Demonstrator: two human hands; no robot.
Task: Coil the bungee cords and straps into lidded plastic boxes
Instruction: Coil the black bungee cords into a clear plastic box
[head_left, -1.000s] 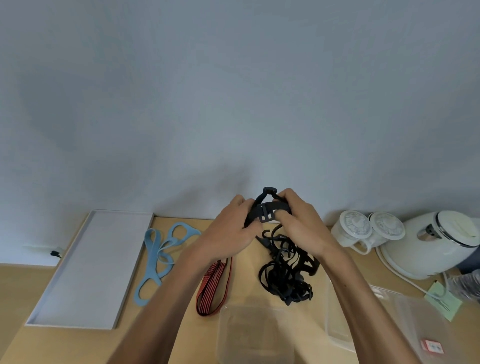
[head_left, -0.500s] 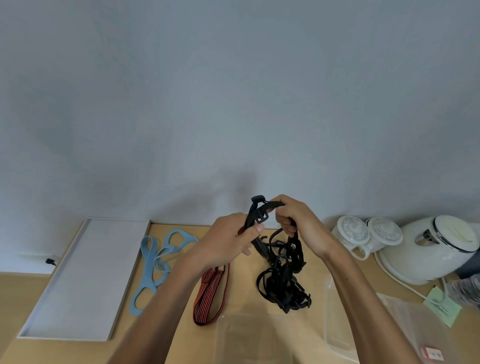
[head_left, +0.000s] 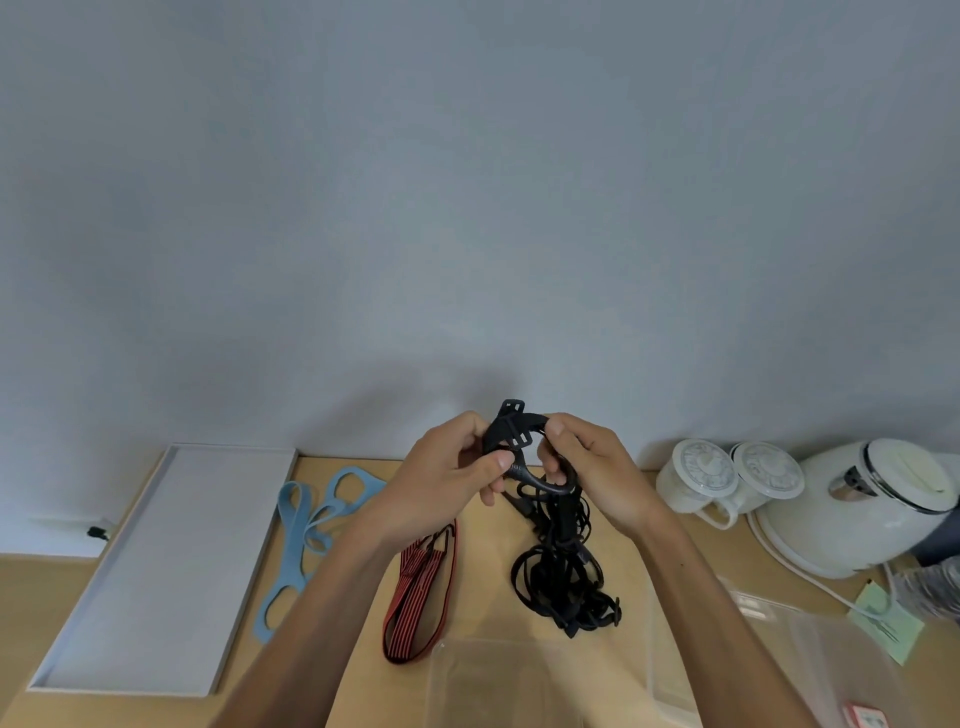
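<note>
- Black straps (head_left: 558, 571) hang as a tangled bunch in the lower centre of the frame. Their top end is lifted off the wooden table (head_left: 654, 499), and the bottom loops seem to rest on it (contact is hard to judge).
- Left hand (head_left: 441, 480) pinches the upper loop between the thumb and curled fingers. Right hand (head_left: 597, 467) has its fingers curled round the same loop from the other side, and a plastic buckle (head_left: 511, 418) sticks up between the two.
- Handling, as a judgement: light, limp webbing with no stiffness of its own, so it will sag and snag on itself. The buckles are the only hard parts.
- The best hold is probably at the buckle end, winding the loose length from there.
- Red-and-black bungee cord (head_left: 421, 587) lies flat just left of the bunch, and a blue strap (head_left: 311, 525) lies farther left. Both are likely stretchy and prone to spring open.
- Clear plastic box (head_left: 493, 675) sits at the bottom centre, near the bunch and without a lid on it.
</note>
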